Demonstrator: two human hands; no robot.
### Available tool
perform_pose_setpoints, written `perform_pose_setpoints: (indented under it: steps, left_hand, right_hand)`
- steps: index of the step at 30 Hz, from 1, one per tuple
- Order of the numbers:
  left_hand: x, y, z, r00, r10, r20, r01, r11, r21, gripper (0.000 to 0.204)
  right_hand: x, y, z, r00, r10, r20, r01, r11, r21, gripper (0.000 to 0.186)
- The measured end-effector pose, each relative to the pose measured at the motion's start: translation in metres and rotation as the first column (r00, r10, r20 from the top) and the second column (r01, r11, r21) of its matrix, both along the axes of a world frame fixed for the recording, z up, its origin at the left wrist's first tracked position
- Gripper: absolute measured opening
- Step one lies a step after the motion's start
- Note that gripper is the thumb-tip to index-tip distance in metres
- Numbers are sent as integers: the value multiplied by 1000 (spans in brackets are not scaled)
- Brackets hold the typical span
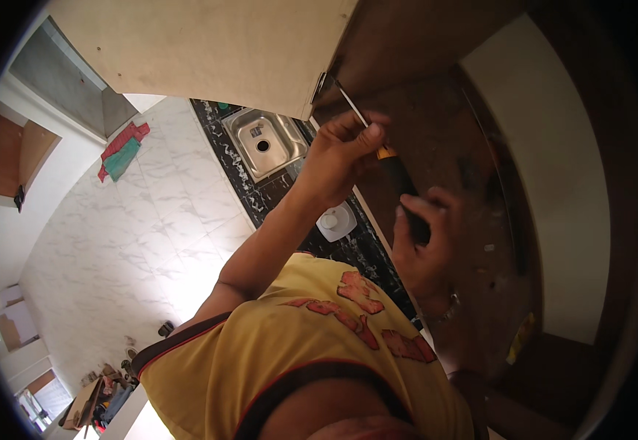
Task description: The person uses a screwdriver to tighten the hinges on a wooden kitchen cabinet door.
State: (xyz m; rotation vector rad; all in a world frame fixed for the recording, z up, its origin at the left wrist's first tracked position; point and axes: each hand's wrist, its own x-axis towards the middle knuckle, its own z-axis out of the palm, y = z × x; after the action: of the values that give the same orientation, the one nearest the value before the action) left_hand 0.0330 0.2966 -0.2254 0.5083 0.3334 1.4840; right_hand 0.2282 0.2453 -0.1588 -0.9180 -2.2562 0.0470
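A screwdriver (399, 180) with a black handle and a yellow collar slants up and left between my hands. The fingers of my left hand (341, 154) are closed round its thin metal shaft, just above the collar. My right hand (429, 246) grips the butt of the handle, its fingers curled. At the shaft's far end sits a metal hinge (319, 87) on the edge of a pale wooden cabinet door (216, 51). The tip lies close to the hinge, and I cannot tell whether it is seated in a screw.
The dark cabinet interior (473, 191) opens to the right, with small bits scattered in it. Below are a black marbled counter (260, 194), a steel sink (267, 143) and a white dish (336, 222). Red and green cloths (122, 155) lie on the tiled floor (150, 220).
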Motion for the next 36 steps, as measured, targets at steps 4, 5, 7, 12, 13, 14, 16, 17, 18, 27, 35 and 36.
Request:
perform_pose_setpoints:
  steps: [4,5,7,12,13,14,16,17,18,27,35,36]
  left_hand:
    - [5,1,1,998,56,31,-57,998,31,34]
    - [6,-1,3,995,62,78,-64,998,25,31]
    - [9,-4,15,991,64,122,-66,998,18,27]
    - [3,15,22,841,227,490,-175,973,-151,14]
    - [3,20,22,841,226,491,-175,973,-149,14]
    - [3,24,24,830,293,474,-221,954,-202,12]
    - [5,28,28,824,347,448,-257,934,-250,10]
    - [5,29,29,816,376,438,-263,918,-298,9]
    - [4,28,30,806,408,428,-271,898,-346,9]
    - [6,43,16,-67,568,-821,-325,765,556,23]
    - [8,45,16,709,282,-646,-263,956,129,33]
    - [4,42,13,843,243,-479,-174,967,185,36]
  right_hand:
    - [-3,-7,12,722,-334,-605,-378,542,-751,40]
    - [-2,-6,14,667,-440,-601,-489,350,-799,39]
    - [-2,-5,12,638,-548,-541,-506,232,-831,36]
    - [2,-2,-1,822,-332,-462,-162,641,-750,30]
    - [2,2,-2,908,-176,-380,-63,840,-539,28]
    - [3,5,-2,969,-53,-240,-12,965,-263,26]
    - [4,7,0,975,-65,-213,12,970,-244,25]
    - [6,7,0,981,-74,-181,31,973,-227,24]
    - [10,5,-2,980,-78,-183,35,973,-228,24]
    - [75,-18,2,818,-371,-439,14,776,-631,30]
    - [49,-13,-7,750,-328,-574,-267,645,-716,41]
    - [39,-14,-7,700,-342,-627,-347,605,-717,40]
